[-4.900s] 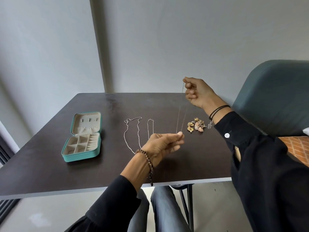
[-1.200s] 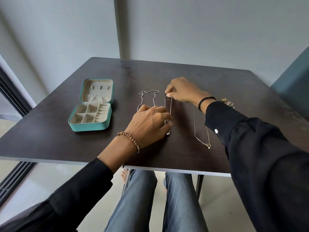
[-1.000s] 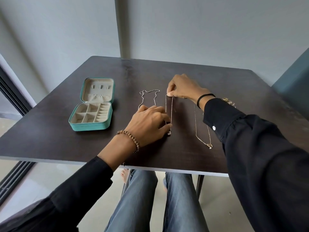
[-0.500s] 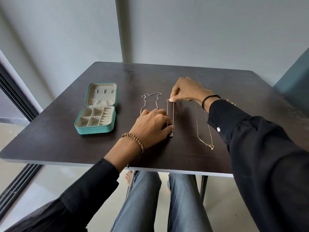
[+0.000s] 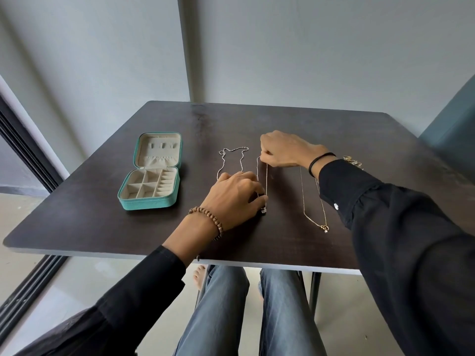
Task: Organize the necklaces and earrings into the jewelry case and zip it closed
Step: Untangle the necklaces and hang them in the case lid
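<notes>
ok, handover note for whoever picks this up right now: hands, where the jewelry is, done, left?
Right hand: pinches the top end of the middle necklace, laid straight on the table.
Left hand: fingers curled onto its lower end by the pendant; pinch or press, cannot tell.
Silver necklace lies left of it, gold necklace right of it; earrings heaped behind the right wrist.
Jewelry case open at left, compartments look empty.
Done: nothing packed. Left: all three necklaces and the earrings into the case, then zip it.
</notes>
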Demonstrator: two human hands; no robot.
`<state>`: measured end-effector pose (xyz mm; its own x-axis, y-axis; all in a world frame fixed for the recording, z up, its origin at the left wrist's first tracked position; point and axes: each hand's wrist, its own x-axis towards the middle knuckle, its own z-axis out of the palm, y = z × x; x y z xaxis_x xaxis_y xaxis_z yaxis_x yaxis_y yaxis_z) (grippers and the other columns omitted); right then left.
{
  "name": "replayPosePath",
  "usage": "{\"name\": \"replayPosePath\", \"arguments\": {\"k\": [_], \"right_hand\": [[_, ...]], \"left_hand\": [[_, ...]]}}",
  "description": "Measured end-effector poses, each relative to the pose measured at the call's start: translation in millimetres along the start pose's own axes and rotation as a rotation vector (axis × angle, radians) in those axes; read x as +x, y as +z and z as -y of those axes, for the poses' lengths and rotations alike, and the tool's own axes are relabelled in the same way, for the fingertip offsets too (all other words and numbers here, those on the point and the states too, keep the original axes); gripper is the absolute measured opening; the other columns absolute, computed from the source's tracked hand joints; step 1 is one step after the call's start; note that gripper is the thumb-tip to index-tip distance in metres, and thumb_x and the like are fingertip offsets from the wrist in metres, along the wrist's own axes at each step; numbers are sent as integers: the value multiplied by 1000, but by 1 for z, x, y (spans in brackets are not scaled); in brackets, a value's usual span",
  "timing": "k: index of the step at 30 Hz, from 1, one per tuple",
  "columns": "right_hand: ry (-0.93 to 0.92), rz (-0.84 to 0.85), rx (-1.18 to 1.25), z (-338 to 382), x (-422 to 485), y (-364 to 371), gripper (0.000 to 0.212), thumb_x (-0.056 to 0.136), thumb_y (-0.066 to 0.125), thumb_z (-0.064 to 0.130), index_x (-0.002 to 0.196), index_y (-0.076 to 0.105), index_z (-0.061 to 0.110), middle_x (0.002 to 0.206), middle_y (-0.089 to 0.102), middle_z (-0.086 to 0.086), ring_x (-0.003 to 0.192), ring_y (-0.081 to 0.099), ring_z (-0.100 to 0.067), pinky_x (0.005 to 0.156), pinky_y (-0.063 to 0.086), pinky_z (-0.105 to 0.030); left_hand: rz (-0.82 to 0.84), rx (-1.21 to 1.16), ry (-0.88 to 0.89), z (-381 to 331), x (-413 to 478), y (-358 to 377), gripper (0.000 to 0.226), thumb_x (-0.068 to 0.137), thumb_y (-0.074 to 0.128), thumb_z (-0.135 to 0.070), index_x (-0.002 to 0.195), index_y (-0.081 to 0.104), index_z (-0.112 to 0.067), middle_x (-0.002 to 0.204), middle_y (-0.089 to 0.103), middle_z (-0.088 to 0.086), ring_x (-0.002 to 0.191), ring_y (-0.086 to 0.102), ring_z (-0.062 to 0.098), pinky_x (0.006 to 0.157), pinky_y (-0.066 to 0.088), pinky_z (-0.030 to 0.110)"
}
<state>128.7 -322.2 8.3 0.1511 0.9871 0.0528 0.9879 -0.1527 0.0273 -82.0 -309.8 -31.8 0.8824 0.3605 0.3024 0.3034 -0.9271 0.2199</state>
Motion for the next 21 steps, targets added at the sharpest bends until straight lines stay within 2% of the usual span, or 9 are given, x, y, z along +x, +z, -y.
{"name": "replayPosePath", "arguments": {"k": [2, 4, 6, 8, 10, 13, 15, 18, 21], "right_hand": [[49, -65, 213, -2, -1, 1, 11, 94, 50, 17, 90, 44, 8, 85, 62, -16, 75, 55, -35, 60, 36, -39], [88, -137, 344, -2, -3, -2, 13, 92, 56, 16, 93, 49, 6, 86, 66, -16, 72, 54, -31, 62, 38, -37], [113, -218, 441, 0, -6, -8, 11, 88, 65, 16, 92, 58, 8, 87, 68, -9, 74, 57, -24, 66, 44, -35], [117, -271, 536, 1, -9, -15, 9, 86, 71, 14, 92, 64, 15, 88, 71, -1, 80, 66, -18, 78, 52, -33], [103, -280, 611, 1, -13, -22, 11, 88, 73, 14, 94, 65, 17, 89, 74, 1, 83, 72, -16, 83, 57, -31], [65, -276, 754, 3, -22, -35, 13, 90, 74, 11, 101, 66, 9, 86, 74, -2, 80, 76, -16, 81, 60, -29], [40, -274, 801, 5, -30, -44, 17, 91, 75, 13, 105, 67, 6, 90, 74, -4, 83, 75, -18, 81, 60, -28], [21, -269, 879, 6, -41, -59, 21, 90, 76, 14, 107, 68, 4, 96, 75, -12, 89, 75, -26, 85, 62, -34], [-3, -311, 927, 7, -50, -74, 21, 91, 76, 14, 106, 68, 3, 93, 75, -15, 88, 76, -27, 84, 62, -36]], "left_hand": [[-10, -36, 0, 2, 1, 0, 25, 98, 54, -38, 106, 75, -26, 111, 64, -6, 107, 59, 17, 90, 40, 33], [-66, -96, -41, 5, 2, 0, 20, 96, 57, -29, 102, 75, -22, 107, 65, -1, 103, 60, 21, 87, 48, 35], [-148, -187, -126, 9, 6, 0, 19, 92, 59, -19, 104, 74, -18, 105, 66, 2, 100, 63, 23, 85, 52, 39], [-240, -300, -209, 12, 14, -2, 22, 90, 62, -11, 108, 73, -14, 104, 69, 2, 98, 66, 22, 89, 53, 39], [-286, -384, -289, 13, 24, -8, 26, 90, 61, -7, 115, 70, -11, 106, 72, 3, 99, 67, 19, 94, 53, 36], [-250, -565, -384, 8, 39, -22, 34, 96, 63, -17, 129, 61, -11, 116, 70, 2, 102, 67, 14, 91, 53, 24], [-224, -715, -414, 5, 49, -29, 42, 95, 67, -27, 132, 57, -11, 116, 70, 0, 104, 67, 11, 89, 54, 24], [-213, -889, -435, 2, 59, -37, 43, 90, 74, -31, 125, 59, -10, 102, 75, 0, 97, 71, 11, 82, 51, 22], [-234, -1054, -421, -2, 59, -42, 29, 88, 76, -25, 108, 69, -5, 88, 76, 3, 84, 73, 11, 69, 46, 15]]}}
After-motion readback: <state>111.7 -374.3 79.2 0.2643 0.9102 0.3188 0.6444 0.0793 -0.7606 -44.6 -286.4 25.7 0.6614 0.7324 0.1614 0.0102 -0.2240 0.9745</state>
